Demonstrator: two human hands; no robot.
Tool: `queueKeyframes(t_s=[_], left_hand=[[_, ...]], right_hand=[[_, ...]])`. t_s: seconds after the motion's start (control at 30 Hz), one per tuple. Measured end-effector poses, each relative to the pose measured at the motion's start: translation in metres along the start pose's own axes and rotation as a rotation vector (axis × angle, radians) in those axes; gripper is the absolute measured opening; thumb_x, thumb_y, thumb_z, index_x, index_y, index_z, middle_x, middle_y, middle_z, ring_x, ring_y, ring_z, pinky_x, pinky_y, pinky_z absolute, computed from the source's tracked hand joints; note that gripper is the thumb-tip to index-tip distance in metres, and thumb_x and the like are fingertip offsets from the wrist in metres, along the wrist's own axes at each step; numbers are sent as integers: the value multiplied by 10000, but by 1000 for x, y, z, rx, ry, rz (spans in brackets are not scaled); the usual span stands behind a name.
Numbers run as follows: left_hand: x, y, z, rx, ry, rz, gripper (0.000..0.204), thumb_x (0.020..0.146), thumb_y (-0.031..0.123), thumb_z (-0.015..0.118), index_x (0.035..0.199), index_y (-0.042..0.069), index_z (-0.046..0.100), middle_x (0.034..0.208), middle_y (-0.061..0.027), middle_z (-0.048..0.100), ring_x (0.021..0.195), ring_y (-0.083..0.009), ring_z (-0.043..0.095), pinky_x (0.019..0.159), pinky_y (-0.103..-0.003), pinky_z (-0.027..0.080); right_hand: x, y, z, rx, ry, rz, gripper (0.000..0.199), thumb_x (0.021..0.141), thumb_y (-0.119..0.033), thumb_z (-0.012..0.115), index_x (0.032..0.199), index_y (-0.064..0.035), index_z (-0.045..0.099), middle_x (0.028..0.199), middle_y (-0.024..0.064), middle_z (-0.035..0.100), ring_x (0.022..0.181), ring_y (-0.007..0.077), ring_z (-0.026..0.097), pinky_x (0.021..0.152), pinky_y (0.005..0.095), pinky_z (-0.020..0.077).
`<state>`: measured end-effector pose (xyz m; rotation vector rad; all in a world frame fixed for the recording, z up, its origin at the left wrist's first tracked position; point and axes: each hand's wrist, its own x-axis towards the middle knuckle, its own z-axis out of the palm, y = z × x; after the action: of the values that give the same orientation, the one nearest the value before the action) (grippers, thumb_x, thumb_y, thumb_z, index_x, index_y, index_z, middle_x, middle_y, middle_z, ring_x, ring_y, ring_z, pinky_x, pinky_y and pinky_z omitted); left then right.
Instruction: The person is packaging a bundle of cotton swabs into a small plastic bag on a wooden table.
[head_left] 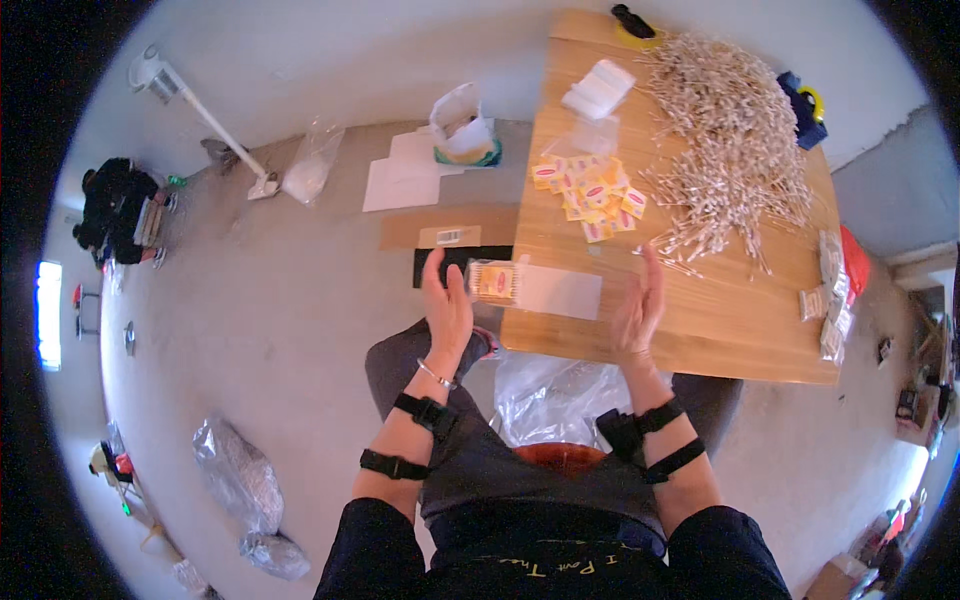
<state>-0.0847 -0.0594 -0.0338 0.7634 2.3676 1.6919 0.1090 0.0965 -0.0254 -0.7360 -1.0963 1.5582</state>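
Swab packet (497, 284), clear-wrapped with a yellow label, is located at the near left corner of the desk (720, 330), its left end at or past the edge. Your left hand (447, 312) is just beside it with fingers spread; contact between thumb and wrapper cannot be confirmed. Your right hand (638, 315) is also spread, palm inward, beyond the white card (562, 291), and pinches nothing visible.

For sound handling, support the packet at both ends and press lightly; the film is likely to crease and the sticks to skew under a hard squeeze. Keep it fully over the desk, as a packet at this edge could drop.

The wooden desk carries the yellow labels (597, 195), a stack of clear bags (600, 88) and, at the far right, a large heap of loose swabs (735, 125). Wrapped packets (833, 310) line the right edge.

On the grey floor (300, 350), note the plastic sacks (238, 470) to your left. A white stick-shaped appliance (195, 100) leans at the wall.
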Motion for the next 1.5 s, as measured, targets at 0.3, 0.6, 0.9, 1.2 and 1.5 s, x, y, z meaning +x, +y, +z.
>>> queueKeyframes(t_s=[0.3, 0.6, 0.9, 1.2, 1.5], left_hand=[[-59, 81, 70, 165, -502, 567, 381, 805, 41, 615, 1177, 11, 542, 1264, -175, 521, 1202, -369, 485, 1041, -449, 384], [-64, 92, 95, 413, -479, 624, 463, 839, 116, 624, 1276, 17, 509, 1358, -170, 476, 1284, -353, 424, 1085, -470, 332], [-66, 89, 95, 436, -440, 665, 339, 840, 156, 648, 1159, 56, 594, 1222, -131, 543, 1191, -340, 479, 1073, -498, 321], [-65, 88, 93, 368, -391, 699, 231, 783, 167, 716, 1003, 119, 663, 966, -42, 562, 967, -286, 522, 891, -432, 397], [-66, 87, 89, 349, -420, 650, 328, 774, 151, 701, 1081, 63, 629, 1041, -94, 559, 1007, -316, 518, 901, -436, 402]], right_hand=[[56, -38, -72, -1267, -38, -452, 285, 807, -37, 607, 1089, -39, 648, 1162, 122, 573, 1095, 331, 492, 945, 444, 400], [2, -32, -43, -1190, -299, -384, 246, 762, -78, 567, 985, -57, 667, 1102, 90, 577, 1052, 329, 499, 922, 447, 414], [78, -57, -58, -1484, -206, -661, 313, 782, -97, 613, 1090, -99, 666, 1171, 79, 586, 1162, 316, 474, 926, 468, 404], [64, -32, -58, -1342, -301, -595, 341, 777, -133, 616, 1109, -193, 670, 1068, -10, 605, 1048, 281, 493, 921, 452, 400], [11, -47, -32, -1226, -484, -543, 358, 763, -69, 637, 1105, -162, 684, 1088, 16, 614, 1067, 287, 501, 955, 477, 343]])
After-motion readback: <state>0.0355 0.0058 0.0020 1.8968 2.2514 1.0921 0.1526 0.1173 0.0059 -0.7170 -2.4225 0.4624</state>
